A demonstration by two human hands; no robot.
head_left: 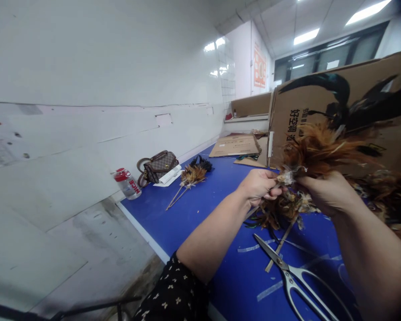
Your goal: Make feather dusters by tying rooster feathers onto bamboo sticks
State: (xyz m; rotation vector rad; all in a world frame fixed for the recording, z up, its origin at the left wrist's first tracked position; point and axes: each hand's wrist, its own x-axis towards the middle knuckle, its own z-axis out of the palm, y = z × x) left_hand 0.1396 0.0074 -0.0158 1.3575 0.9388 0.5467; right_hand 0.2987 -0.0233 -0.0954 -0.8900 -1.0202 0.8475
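Observation:
Above a blue table (194,214), both my hands grip a bunch of brown and black feathers (324,147). My left hand (259,185) pinches the pale quill ends of the bunch. My right hand (327,191) is closed round the bunch from the right, with the feathers fanning up and to the right. Under my hands lie loose feathers and a thin wooden stick (282,243). Large silver scissors (294,276) rest on the table just in front of my hands.
A cardboard box (321,111) stands behind the feathers, with flat cardboard (235,145) to its left. Further back on the table lie a small feather duster on sticks (190,178), a brown handbag (158,166) and a tipped plastic bottle (127,183). A white wall runs along the left.

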